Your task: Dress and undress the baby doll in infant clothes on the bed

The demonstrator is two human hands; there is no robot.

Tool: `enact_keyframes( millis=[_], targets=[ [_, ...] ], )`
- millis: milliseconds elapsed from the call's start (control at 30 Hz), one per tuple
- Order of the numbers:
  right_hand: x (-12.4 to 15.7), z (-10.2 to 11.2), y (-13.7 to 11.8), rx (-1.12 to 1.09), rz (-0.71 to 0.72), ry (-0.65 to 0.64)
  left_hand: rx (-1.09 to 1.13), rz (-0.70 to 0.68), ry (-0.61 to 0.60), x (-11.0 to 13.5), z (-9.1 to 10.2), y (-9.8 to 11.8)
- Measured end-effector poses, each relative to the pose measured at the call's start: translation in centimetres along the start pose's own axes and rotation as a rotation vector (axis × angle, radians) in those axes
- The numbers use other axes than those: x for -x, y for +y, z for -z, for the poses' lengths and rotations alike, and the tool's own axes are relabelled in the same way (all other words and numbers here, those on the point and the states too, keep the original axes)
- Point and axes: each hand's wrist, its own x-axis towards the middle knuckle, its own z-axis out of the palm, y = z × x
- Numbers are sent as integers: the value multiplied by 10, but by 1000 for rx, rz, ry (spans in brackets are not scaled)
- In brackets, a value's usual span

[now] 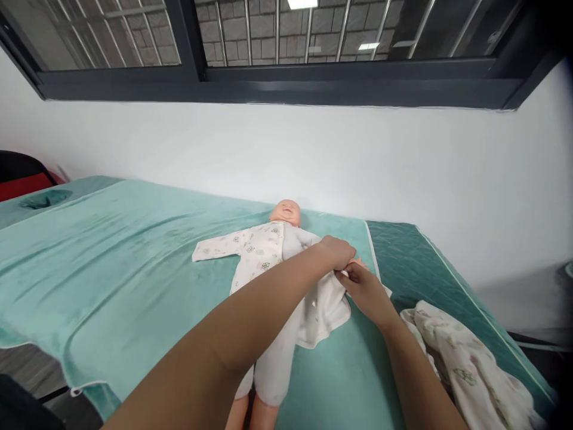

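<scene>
A baby doll point(287, 212) lies on its back, head toward the wall. It wears a white undergarment point(276, 364) and a printed white jacket point(259, 254). One jacket sleeve point(217, 245) stretches out flat to the left. The jacket's other side lies spread on the right, its pale inside point(326, 310) showing. My left hand point(338, 251) is closed around the doll's arm near the wrist, and the doll's small fingers poke out just beyond. Close below, my right hand point(364, 288) pinches the jacket's cloth with thumb and fingers. My left forearm crosses over the doll's body and hides part of it.
A light green sheet point(134, 257) covers the bed, with a darker quilted cover point(412, 257) to the right. A crumpled printed cloth point(474, 364) lies by my right forearm. Behind stand a white wall point(250, 149) and a barred window point(308, 83).
</scene>
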Motion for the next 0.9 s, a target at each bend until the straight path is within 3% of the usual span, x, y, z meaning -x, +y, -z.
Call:
enact_keyframes(
  millis=[167, 333, 400, 533, 700, 767, 900],
  targets=[
    [5, 29, -1, -431, -237, -177, -17, 12, 105, 9, 8, -12],
    [15, 64, 4, -386, -278, -345, -1, 18, 143, 25, 12, -20],
    [13, 62, 6, -286, -236, -289, 15, 24, 163, 29, 13, -22],
    [0, 39, 6, 21, -130, -42, 29, 20, 190, 32, 13, -23],
    [-14, 15, 5, 257, -69, -41, -38, -9, 193, 32, 7, -23],
    [-18, 16, 9, 172, -72, -37, -58, -1, 209, 32, 5, -25],
    [-20, 33, 19, -413, -259, 120, -78, 21, 229, 35, 6, -26]
  ],
)
